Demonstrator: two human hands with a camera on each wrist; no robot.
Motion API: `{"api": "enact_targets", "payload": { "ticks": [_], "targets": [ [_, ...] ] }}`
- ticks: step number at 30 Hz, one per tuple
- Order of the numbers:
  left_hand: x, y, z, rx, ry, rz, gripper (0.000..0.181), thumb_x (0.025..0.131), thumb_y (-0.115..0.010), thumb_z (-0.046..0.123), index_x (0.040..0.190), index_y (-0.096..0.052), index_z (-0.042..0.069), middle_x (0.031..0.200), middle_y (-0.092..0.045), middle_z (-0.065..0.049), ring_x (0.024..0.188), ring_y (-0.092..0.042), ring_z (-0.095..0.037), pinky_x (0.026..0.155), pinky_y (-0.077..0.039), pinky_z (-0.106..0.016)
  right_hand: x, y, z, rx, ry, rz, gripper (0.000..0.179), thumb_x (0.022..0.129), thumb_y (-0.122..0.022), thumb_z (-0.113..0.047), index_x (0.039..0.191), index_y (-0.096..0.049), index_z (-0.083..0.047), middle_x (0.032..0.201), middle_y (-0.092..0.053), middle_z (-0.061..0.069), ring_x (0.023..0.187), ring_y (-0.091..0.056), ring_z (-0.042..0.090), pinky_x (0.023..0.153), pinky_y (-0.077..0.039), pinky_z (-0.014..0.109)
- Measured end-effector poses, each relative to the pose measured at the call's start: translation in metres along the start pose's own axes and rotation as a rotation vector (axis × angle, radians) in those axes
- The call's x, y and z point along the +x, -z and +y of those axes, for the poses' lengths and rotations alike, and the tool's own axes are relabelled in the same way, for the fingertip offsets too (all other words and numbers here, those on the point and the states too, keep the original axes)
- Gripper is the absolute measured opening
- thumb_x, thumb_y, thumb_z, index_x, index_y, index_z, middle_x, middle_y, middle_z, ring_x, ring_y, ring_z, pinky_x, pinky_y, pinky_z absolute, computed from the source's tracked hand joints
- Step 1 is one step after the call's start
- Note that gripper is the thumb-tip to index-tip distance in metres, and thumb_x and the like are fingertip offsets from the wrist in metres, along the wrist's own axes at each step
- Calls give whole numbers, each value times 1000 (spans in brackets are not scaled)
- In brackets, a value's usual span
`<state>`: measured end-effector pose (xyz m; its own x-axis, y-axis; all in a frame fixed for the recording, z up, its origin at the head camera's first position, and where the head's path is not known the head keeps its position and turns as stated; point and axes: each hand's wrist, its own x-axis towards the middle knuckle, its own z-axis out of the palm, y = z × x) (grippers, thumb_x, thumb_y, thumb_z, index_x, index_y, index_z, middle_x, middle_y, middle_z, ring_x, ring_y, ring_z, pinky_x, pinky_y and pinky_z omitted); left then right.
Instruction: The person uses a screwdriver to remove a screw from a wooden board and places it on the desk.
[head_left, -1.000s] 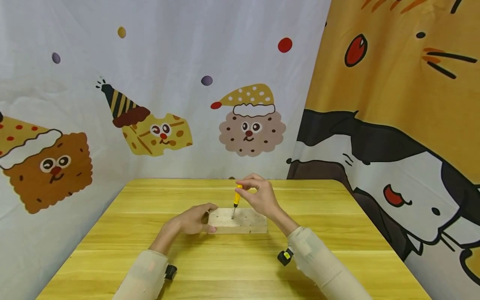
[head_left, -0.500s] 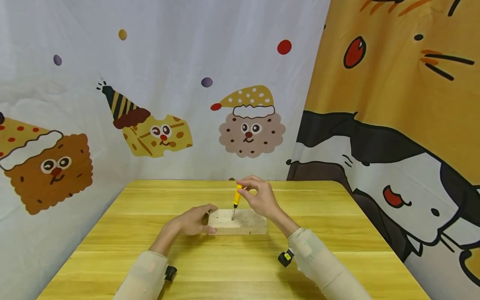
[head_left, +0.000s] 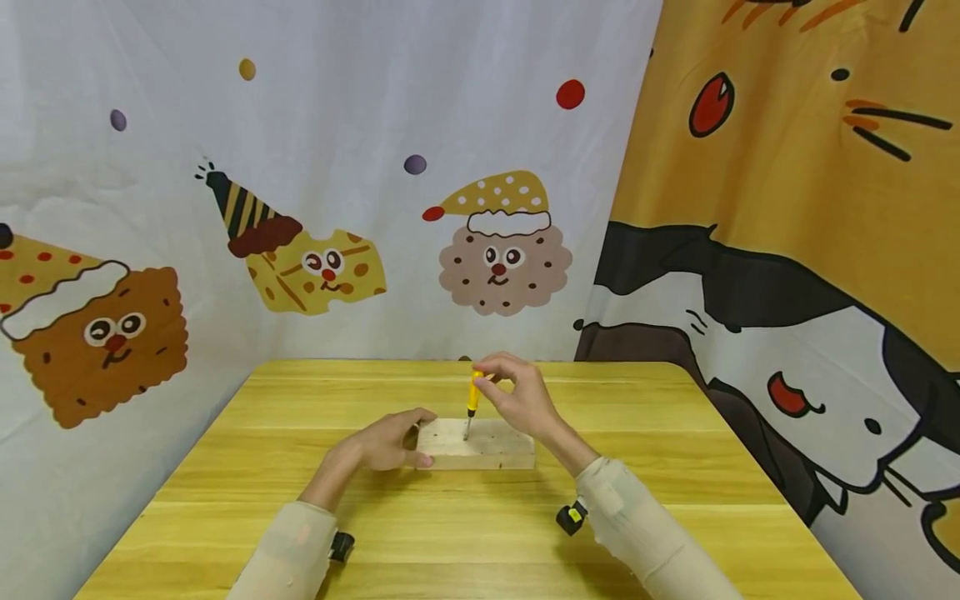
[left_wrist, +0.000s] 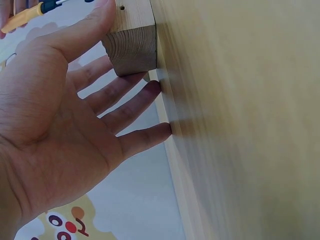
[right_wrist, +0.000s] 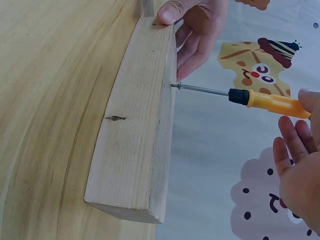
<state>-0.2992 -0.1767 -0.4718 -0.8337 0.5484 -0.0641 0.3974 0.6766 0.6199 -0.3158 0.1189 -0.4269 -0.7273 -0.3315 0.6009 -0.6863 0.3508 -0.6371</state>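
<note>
A pale wooden block lies on the table, with small dark holes in its top face. My left hand grips the block's left end, thumb on the near side and fingers behind. In the left wrist view, the ring and little fingers are spread below the block's end. My right hand pinches the top of a screwdriver with a yellow handle and black collar. The screwdriver stands nearly upright over the block. Seen from the right wrist, its tip meets a screw that sticks out slightly from the top face.
The wood-grain table extends around the block on all sides. Behind it hangs a white curtain with cartoon prints, and an orange printed one is at the right. Both wrists carry small black cameras.
My right thumb and fingers have shifted slightly on the screwdriver handle, which leans a touch differently. The block and my left hand hold their place.
</note>
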Motion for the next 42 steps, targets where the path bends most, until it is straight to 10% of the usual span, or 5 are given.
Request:
{"api": "enact_targets", "payload": {
  "ticks": [42],
  "targets": [
    [-2, 0, 1, -11, 10, -12, 83, 104, -85, 38, 169, -47, 2, 169, -56, -23, 153, -58, -48, 128, -47, -68, 1, -7, 4, 113, 72, 35, 16, 100, -86, -6, 115, -84, -7, 102, -76, 11, 87, -74, 16, 86, -70, 33]
  ]
}}
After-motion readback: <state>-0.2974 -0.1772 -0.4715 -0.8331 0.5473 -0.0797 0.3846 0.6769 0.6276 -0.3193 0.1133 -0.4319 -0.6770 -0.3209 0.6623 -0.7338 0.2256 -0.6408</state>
